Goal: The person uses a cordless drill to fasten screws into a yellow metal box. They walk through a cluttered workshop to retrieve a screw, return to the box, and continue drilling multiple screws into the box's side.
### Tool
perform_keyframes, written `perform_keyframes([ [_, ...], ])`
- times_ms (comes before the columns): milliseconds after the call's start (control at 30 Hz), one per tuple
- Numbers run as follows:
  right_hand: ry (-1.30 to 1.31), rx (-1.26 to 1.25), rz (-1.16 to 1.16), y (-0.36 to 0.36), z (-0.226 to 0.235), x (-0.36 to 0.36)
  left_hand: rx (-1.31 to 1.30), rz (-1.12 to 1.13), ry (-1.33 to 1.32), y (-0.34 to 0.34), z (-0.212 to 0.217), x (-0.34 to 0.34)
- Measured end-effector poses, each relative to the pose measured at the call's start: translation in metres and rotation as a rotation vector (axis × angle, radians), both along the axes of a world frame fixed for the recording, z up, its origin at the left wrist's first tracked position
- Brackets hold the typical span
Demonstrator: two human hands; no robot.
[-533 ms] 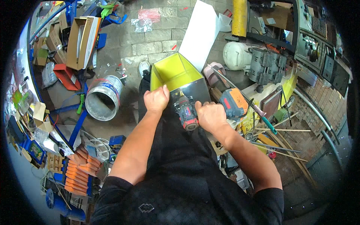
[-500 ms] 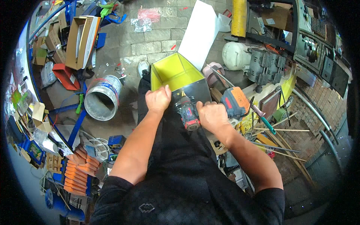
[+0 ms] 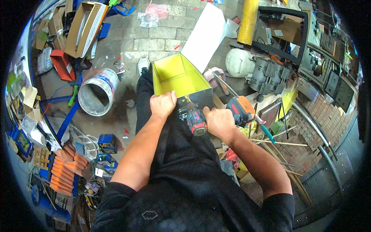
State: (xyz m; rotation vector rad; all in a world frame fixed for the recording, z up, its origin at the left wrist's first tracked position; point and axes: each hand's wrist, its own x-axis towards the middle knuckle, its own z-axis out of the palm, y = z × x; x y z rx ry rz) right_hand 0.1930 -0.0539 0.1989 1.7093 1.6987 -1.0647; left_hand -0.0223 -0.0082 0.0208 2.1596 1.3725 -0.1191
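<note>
In front of my body is an open-topped box (image 3: pixel 181 77), yellow-green inside and dark on the side facing me. My left hand (image 3: pixel 163 103) is closed over the box's near left edge. A cordless drill (image 3: pixel 196 119), with an orange and dark battery pack at the right, is gripped in my right hand (image 3: pixel 220 121). Its brass-coloured tip meets the dark near side of the box, close beside my left hand. Whether the bit has entered the metal cannot be made out. My right fingers wrap the handle, and the trigger is hidden.
A dirty bucket (image 3: pixel 97 92) stands on the left, with a red tray (image 3: pixel 62 65) and cardboard box (image 3: pixel 85 29) beyond. A white panel (image 3: pixel 204 36) lies past the box. Rightward are a white tank (image 3: pixel 240 63), grey motors (image 3: pixel 269 75), a yellow cylinder (image 3: pixel 247 22) and wooden sticks.
The surroundings have shifted in the view as my head turned slightly. The box sits a little further left and lower in the picture. Both hands keep their grips.
</note>
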Motion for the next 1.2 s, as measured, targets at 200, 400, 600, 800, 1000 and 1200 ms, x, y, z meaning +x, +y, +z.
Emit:
perform_keyframes([
  [200, 0.000, 0.001, -0.015, -0.001, -0.003, -0.001, 0.016, 0.014, -0.026, 0.001, -0.004, -0.002],
  [400, 0.022, -0.077, -0.047, 0.010, -0.003, 0.008, 0.038, 0.004, -0.026, 0.003, -0.006, -0.001],
  [600, -0.004, -0.032, -0.167, -0.008, -0.002, 0.008, 0.012, 0.022, -0.052, 0.008, -0.001, 0.009],
  [800, 0.039, -0.003, -0.184, -0.021, -0.003, 0.006, 0.033, 0.018, -0.052, 0.004, -0.003, 0.002],
  [1000, 0.072, -0.080, -0.376, -0.004, 0.008, 0.007, 0.051, 0.038, -0.076, 0.003, -0.005, 0.004],
  [1200, 0.104, -0.157, -0.783, -0.016, 0.000, 0.006, 0.039, 0.025, -0.044, -0.006, -0.003, -0.005],
])
